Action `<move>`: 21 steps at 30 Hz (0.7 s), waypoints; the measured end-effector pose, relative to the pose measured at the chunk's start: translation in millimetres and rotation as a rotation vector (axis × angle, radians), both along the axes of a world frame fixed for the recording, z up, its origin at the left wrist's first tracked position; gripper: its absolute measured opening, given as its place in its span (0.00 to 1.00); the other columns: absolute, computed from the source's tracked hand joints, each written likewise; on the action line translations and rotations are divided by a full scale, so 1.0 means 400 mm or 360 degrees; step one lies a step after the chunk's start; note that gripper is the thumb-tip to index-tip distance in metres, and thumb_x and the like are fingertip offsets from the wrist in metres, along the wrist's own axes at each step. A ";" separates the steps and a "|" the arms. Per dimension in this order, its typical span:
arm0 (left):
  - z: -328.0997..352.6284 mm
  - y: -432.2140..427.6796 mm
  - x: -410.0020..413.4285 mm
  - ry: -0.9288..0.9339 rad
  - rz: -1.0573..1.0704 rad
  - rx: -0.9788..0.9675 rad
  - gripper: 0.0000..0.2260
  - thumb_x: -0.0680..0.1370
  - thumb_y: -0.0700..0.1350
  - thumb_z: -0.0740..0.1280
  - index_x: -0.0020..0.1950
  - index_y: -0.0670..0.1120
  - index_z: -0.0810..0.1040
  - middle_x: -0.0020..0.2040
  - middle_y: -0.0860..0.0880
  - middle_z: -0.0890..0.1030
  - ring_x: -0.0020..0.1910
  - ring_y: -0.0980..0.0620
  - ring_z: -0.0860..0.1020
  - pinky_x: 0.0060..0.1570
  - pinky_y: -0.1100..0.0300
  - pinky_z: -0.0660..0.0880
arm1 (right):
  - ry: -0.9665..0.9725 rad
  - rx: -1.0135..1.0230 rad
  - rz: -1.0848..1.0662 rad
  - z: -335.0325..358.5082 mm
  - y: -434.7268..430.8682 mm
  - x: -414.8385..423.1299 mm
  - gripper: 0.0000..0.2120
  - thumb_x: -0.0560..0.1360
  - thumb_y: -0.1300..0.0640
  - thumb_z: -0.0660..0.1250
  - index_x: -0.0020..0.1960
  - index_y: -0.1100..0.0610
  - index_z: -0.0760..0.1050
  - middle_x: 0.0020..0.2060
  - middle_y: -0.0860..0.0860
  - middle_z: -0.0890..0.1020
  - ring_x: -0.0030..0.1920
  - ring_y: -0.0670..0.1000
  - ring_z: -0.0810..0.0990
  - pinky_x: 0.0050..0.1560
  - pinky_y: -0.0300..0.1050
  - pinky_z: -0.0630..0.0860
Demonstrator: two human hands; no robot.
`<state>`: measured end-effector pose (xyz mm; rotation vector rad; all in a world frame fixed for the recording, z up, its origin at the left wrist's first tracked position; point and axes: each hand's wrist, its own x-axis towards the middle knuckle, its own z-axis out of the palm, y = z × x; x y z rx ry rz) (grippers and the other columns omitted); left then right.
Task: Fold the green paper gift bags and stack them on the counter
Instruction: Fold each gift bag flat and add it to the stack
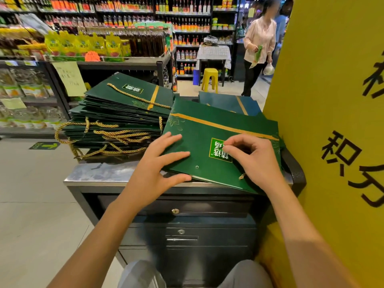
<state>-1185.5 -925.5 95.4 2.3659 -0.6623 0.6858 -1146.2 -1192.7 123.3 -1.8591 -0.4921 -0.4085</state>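
Right, nearest first: left grip point(160, 163) is spread flat, straight fingers pressing the near-left corner of the top bag point(207, 129). Right grip point(253, 161) is curled over the logo patch with thumb and forefinger meeting; can't tell if they pinch anything. The bag lies flat on the worktop point(99, 173), right side, hard against the yellow panel point(332, 100).

Handling, my guess: light, stiff coated card, probably slick. It should hold creases and dent if crushed. Take it by an edge or corner, palms flat, not by the cord.

Orientation: the mouth edge with eyelet and cord faces the person, so the logo reads upside down. Long axis runs left-right, right end skewed nearer; the gold stripe follows it.

Just left sits the stack point(116, 125) of flat bags, rope handles spilling off the front. Behind lies another bag point(228, 102), bluer. Farther out: a yellow stool point(209, 77), bottle shelves point(182, 21), and a shopper point(259, 42).
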 end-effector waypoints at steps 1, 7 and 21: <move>-0.004 -0.001 0.003 0.0029 -0.0005 -0.0042 0.26 0.72 0.63 0.72 0.67 0.52 0.81 0.75 0.53 0.71 0.79 0.52 0.61 0.77 0.50 0.61 | 0.0003 0.0016 0.0007 0.001 0.001 -0.003 0.07 0.74 0.63 0.76 0.44 0.51 0.85 0.41 0.44 0.86 0.44 0.44 0.83 0.49 0.35 0.77; 0.000 -0.001 -0.006 0.0148 0.0026 -0.0234 0.23 0.71 0.61 0.73 0.61 0.52 0.83 0.71 0.57 0.75 0.78 0.60 0.62 0.75 0.60 0.60 | -0.0016 0.0042 0.0037 0.008 0.020 -0.016 0.09 0.74 0.63 0.75 0.46 0.48 0.86 0.42 0.41 0.87 0.46 0.41 0.84 0.51 0.33 0.76; -0.022 -0.011 -0.005 0.0121 0.0087 -0.0252 0.22 0.73 0.63 0.68 0.60 0.52 0.84 0.69 0.59 0.76 0.77 0.61 0.64 0.74 0.61 0.63 | 0.0009 -0.0169 0.0157 -0.019 0.074 -0.038 0.03 0.73 0.59 0.77 0.45 0.52 0.86 0.40 0.40 0.86 0.44 0.41 0.84 0.48 0.29 0.74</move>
